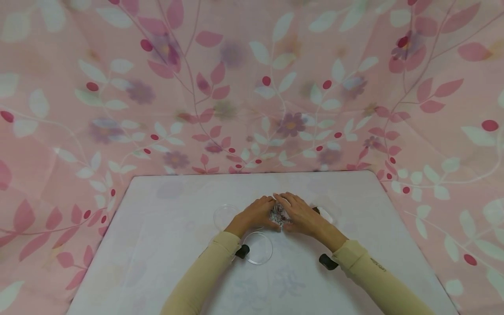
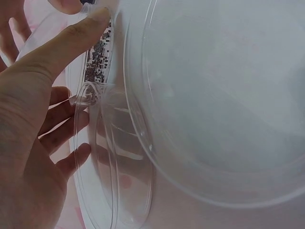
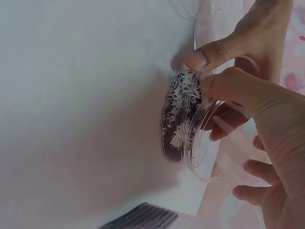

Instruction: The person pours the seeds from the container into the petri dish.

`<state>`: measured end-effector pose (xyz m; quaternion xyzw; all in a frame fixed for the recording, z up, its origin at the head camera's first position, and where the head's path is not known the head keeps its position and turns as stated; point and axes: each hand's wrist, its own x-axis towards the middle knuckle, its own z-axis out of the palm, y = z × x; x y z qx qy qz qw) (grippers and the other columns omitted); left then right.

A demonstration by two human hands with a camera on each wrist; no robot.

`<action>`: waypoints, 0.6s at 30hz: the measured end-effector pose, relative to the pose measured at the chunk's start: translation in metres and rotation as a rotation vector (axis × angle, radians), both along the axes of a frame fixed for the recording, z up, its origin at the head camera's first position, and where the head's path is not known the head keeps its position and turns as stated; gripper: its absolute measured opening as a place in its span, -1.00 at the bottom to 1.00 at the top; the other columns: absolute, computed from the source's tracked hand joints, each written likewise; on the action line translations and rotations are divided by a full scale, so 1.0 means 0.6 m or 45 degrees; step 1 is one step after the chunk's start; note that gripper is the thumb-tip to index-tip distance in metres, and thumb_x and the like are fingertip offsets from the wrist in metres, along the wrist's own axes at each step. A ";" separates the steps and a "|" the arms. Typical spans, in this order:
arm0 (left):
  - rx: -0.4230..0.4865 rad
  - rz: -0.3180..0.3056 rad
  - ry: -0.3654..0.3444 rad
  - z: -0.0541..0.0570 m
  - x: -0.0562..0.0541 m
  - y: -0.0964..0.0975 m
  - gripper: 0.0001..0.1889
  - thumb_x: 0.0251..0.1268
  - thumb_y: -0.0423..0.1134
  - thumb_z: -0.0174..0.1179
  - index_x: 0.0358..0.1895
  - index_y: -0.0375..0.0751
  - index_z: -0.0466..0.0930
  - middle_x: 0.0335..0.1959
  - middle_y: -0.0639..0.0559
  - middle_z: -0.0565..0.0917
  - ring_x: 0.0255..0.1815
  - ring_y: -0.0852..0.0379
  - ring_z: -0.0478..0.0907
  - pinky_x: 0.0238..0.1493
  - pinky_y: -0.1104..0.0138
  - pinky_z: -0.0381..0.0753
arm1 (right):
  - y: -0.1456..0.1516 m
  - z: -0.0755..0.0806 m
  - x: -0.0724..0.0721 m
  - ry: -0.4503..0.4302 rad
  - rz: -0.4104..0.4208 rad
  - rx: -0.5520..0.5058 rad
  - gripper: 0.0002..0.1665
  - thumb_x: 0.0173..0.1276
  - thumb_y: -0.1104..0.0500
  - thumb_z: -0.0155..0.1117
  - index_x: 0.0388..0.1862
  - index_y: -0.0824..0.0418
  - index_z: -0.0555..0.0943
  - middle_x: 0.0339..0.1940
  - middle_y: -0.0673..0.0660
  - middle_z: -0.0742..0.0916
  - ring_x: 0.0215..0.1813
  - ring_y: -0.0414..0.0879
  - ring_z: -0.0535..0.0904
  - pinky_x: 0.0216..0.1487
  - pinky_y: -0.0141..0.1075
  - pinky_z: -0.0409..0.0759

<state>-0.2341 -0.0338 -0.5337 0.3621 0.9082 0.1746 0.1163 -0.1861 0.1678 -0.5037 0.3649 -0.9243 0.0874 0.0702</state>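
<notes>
Between both hands is a clear petri dish (image 3: 176,119) with dark granules scattered in it. My left hand (image 1: 257,214) grips its left side, the thumb (image 2: 76,40) along the rim and the fingers curled on the far side. From the right, my right hand (image 1: 301,216) holds the same dish, its thumb close to the left thumb in the right wrist view. A clear round rim (image 3: 205,157) lies against the granule dish under the right fingers. Clear dishware (image 2: 128,186) also stands beside the left fingers.
An empty clear dish (image 1: 257,248) lies near the left wrist, with another clear dish (image 1: 225,217) farther left. Right of the right hand is a dark brown and white item (image 1: 323,214), partly hidden. Patterned cloth (image 1: 252,87) hangs behind the white table (image 1: 177,197).
</notes>
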 end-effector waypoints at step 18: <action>-0.097 0.000 0.057 -0.005 -0.011 -0.034 0.12 -0.13 0.36 0.42 0.50 -0.14 0.19 0.34 0.01 0.47 0.35 0.05 0.37 0.41 0.18 0.38 | -0.012 -0.002 -0.012 -0.122 -0.008 0.012 0.05 0.07 -0.10 0.55 0.45 0.25 0.29 0.32 0.19 0.55 0.30 0.16 0.46 0.23 -0.01 0.56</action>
